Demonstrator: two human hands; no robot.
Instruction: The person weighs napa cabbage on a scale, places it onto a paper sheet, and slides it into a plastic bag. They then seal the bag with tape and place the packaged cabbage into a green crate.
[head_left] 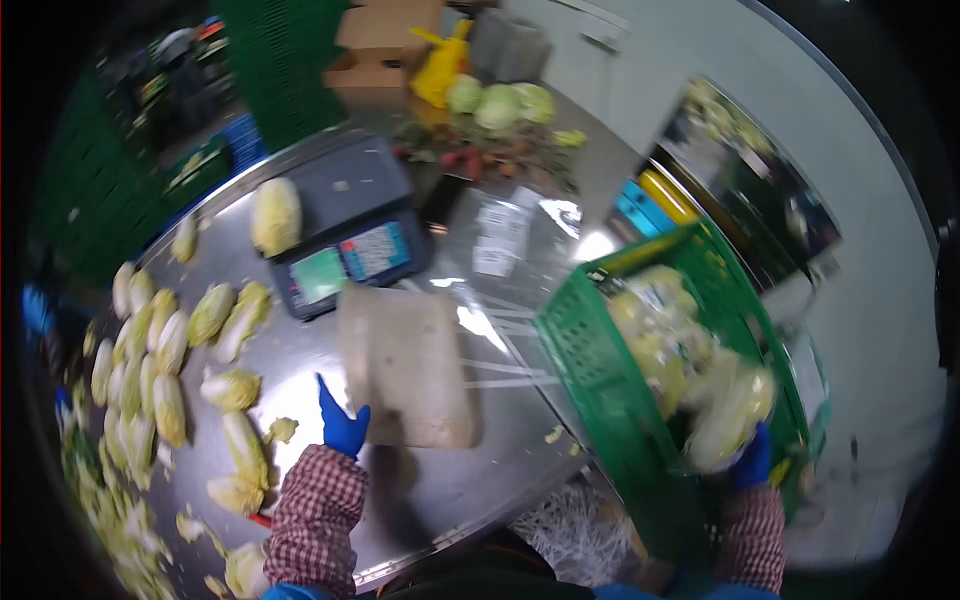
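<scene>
My left hand (344, 428), in a blue glove, hovers over the steel table with thumb and fingers apart, holding nothing. Just to its right lies a worn, whitish cutting board (415, 370). At the right, my right hand (752, 460), also gloved in blue, grips the lower end of a plastic-wrapped napa cabbage (735, 415) inside the green crate (590, 345). Other wrapped napa cabbages (655, 310) fill the crate's far part. On the grey scale (355, 180) sits one bare napa cabbage (276, 217). My right fingertips are partly hidden.
Several bare napa cabbages (170, 342) lie along the table's left side, with loose leaves (282, 430) nearby. Clear plastic bags and labels (497, 240) rest beyond the cutting board. Round cabbages (500, 108) and a yellow bag (440, 65) stand at the back. Shredded plastic (575, 525) is below the edge.
</scene>
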